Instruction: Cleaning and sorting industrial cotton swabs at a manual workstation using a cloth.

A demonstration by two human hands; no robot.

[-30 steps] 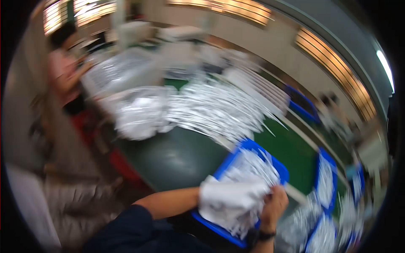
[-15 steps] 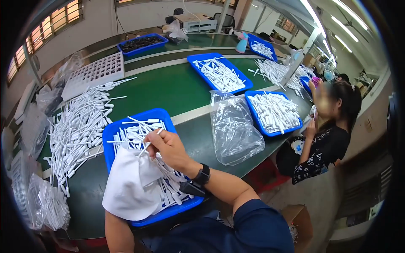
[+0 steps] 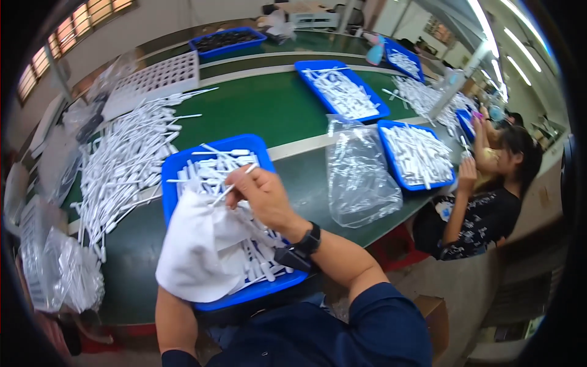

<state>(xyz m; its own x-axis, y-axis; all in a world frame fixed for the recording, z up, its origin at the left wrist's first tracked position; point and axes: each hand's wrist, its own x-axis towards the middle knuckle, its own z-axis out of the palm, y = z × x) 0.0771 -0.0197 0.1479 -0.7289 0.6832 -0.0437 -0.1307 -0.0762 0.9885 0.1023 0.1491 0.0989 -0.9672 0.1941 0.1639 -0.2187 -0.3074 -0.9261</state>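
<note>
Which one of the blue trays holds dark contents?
The far blue tray at upper left, across the green belt; its contents are dark, whereas the other clearly visible blue trays hold white rods.

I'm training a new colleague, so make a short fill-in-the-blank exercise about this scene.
The right hand holds a thin stick coloured ____.
The left forearm runs under a white ____.
The nearest tray is coloured ____.
A black wristband circles the visible ____ wrist.
Missing words: white; cloth; blue; right.
</note>
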